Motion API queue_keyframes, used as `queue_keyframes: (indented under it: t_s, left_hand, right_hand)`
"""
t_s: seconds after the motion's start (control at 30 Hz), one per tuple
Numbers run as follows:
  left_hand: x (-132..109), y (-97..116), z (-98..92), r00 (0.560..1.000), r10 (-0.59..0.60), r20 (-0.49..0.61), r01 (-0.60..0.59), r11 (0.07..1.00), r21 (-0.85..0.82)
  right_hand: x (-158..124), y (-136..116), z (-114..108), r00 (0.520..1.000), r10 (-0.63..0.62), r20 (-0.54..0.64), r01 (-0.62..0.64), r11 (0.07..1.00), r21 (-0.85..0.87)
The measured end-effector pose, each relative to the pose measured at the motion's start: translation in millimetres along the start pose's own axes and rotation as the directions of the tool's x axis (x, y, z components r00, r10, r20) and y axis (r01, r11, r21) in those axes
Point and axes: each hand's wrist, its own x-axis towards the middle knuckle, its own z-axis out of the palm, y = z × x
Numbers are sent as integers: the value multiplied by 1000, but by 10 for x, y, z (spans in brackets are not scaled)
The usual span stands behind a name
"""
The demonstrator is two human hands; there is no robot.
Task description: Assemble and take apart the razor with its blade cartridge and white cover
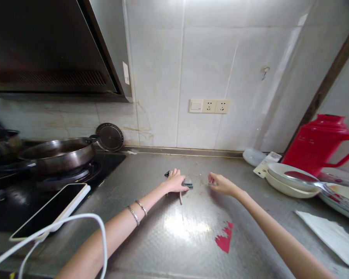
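My left hand (176, 181) lies on the steel counter (151, 232) with its fingers closed over a small dark object (187, 185) that pokes out on both sides of the hand. A thin stick or cord (180, 198) hangs below that hand. My right hand (221, 183) rests a little to the right, fingertips pinched together near the dark object; whatever it holds is too small to name. Two bracelets circle my left wrist (138, 211).
A pan (56, 154) sits on the gas hob at the left, with a phone (52, 209) and white cable (101, 236) beside it. Stacked plates (291, 180) and a red thermos jug (320, 141) stand at the right. Red scraps (225, 238) lie on the counter. Wall sockets (209, 105) are behind.
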Motion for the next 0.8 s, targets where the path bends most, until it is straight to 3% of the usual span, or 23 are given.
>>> queue_keyframes:
  t_s: [0.2, 0.3, 0.43, 0.53, 0.63, 0.8]
  left_hand:
    - [-21, -10, -3, 1000, -1, -14, 1, 1000, -27]
    - [-42, -74, -40, 990, -13, -137, -1, 995, -98]
    - [-96, -316, -96, 942, -80, -325, 7, 976, -220]
    - [-175, -558, -89, 941, -218, -261, 129, 939, -319]
    - [-272, -725, -37, 946, -276, -173, 205, 918, -340]
    - [-349, -675, 17, 919, -387, -74, 350, 887, -300]
  right_hand:
    - [54, 61, 31, 995, 101, -12, -101, 993, -55]
    - [113, 96, 52, 984, 178, -29, -180, 977, -116]
    - [196, 136, 105, 965, 260, -35, -262, 948, -181]
    - [242, 159, 166, 954, 296, -54, -301, 935, -189]
    - [266, 157, 238, 940, 333, -76, -341, 918, -202]
    - [241, 99, 336, 913, 382, -145, -407, 880, -243]
